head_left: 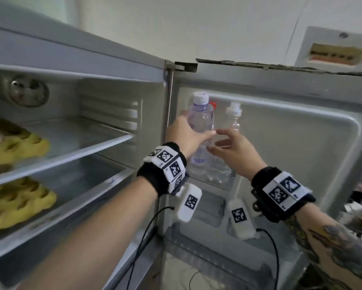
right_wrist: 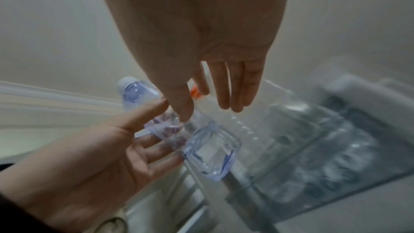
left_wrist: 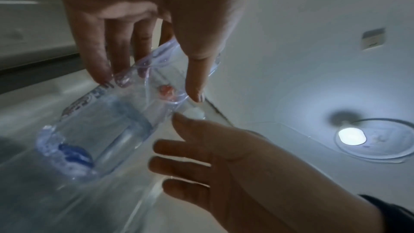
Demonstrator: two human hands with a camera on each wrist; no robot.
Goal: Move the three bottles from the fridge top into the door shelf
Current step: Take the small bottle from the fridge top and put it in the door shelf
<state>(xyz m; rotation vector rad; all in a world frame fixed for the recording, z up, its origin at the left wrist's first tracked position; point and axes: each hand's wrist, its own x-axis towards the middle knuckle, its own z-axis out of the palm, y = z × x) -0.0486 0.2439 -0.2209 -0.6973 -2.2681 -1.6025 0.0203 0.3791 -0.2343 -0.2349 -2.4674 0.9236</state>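
Note:
A clear, blue-tinted bottle [head_left: 201, 114] with a white cap stands upright at the left end of the door shelf [head_left: 222, 185]. My left hand [head_left: 194, 129] grips its middle, with the thumb in front and the fingers behind [left_wrist: 116, 70]. The bottle [left_wrist: 100, 130] [right_wrist: 208, 148] looks empty. Just right of it, my right hand [head_left: 214, 141] is open with straight fingers, thumb close to the bottle. Behind them a red-capped bottle [head_left: 213, 105] and a clear white-capped bottle [head_left: 235, 114] stand in the same shelf.
The fridge body is open on the left, with yellow moulded trays [head_left: 19, 143] on two glass shelves. A lower door shelf [head_left: 209, 208] sits below my wrists. A white box [head_left: 333, 49] is on the wall above the door.

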